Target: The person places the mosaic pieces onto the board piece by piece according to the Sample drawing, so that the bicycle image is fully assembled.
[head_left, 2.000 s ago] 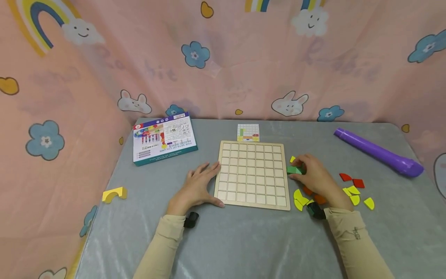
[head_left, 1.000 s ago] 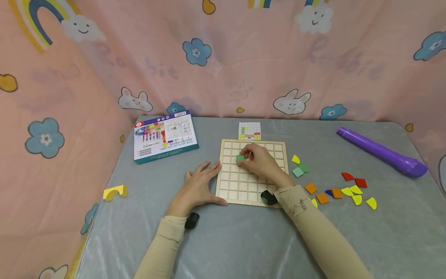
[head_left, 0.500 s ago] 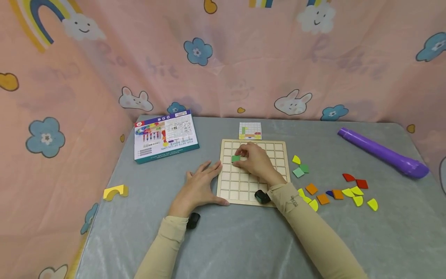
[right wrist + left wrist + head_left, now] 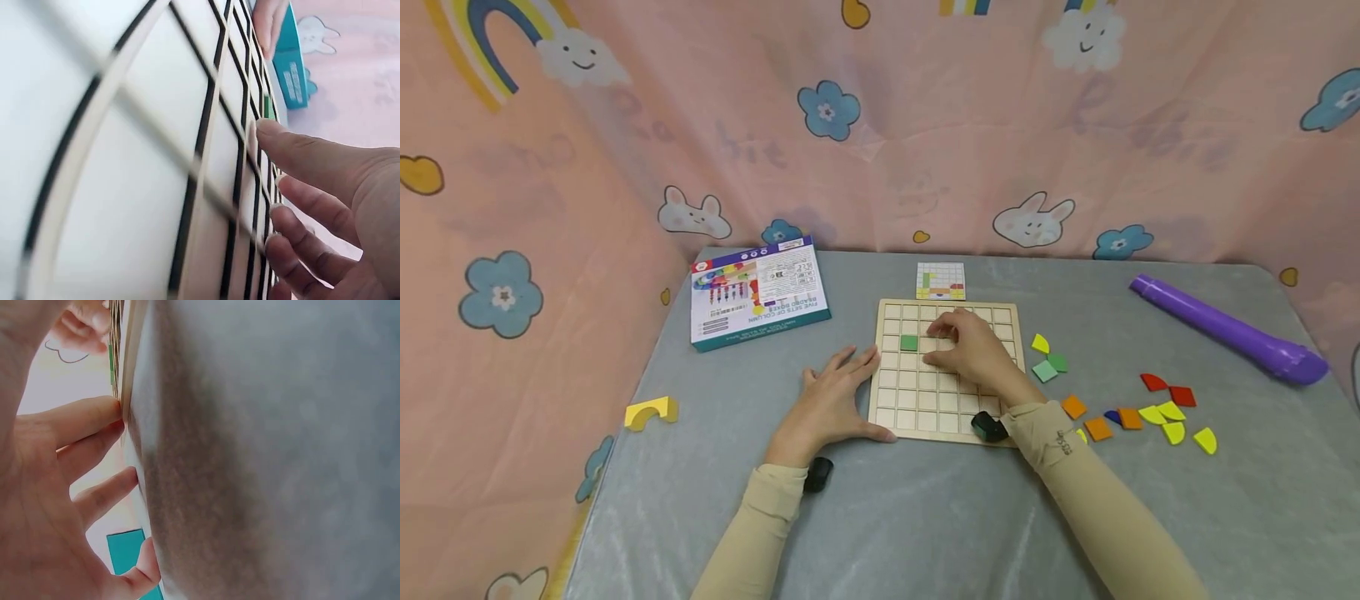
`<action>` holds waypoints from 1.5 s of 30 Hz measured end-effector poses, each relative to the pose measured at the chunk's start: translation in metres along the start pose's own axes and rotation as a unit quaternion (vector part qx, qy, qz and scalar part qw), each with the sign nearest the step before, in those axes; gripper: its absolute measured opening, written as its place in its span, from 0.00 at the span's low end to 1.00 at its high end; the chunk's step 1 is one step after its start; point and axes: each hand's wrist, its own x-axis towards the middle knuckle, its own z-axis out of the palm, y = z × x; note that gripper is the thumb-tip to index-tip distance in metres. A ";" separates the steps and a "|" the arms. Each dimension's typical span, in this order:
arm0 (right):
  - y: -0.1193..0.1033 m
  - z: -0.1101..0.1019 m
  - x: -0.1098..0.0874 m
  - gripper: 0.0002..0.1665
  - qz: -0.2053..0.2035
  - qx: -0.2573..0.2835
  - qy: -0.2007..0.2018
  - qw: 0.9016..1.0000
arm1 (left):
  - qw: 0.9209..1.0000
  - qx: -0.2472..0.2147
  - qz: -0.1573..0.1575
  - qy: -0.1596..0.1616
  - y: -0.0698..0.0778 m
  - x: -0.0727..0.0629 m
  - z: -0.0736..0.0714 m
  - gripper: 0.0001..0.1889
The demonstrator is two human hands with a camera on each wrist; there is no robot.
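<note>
Clock positions refer to the centre of the wooden grid board in the head view, with 12 o'clock at the far edge. A green square tile lies flat on the board at 10 o'clock. The right hand is over the board, its thumb and fingertips apart in a moderately wide gap, holding nothing; the tile lies just beyond that gap, toward 9 o'clock. Whether the right fingertips contact the board cannot be told. The left hand is spread wide between 8 and 9 o'clock, fingertips touching the board's side edge. Two loose green tiles lie near the board at 3 o'clock; orange tiles lie between 3 and 4 o'clock. A printed grid card is at 12 o'clock, a purple tube well apart at 3 o'clock, a box at 10 o'clock.
</note>
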 end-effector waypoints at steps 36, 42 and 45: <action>0.090 -0.081 -0.090 0.15 -0.030 -0.080 0.032 0.996 | 0.990 -0.111 0.012 0.082 -0.020 0.029 0.000 0.26; 0.075 -0.072 -0.078 0.17 -0.025 -0.088 0.059 0.994 | 0.986 -0.146 -0.009 0.077 -0.022 0.036 0.000 0.26; 0.063 -0.060 -0.067 0.18 -0.049 -0.068 0.084 0.993 | 0.982 -0.172 -0.015 0.079 -0.024 0.036 0.001 0.26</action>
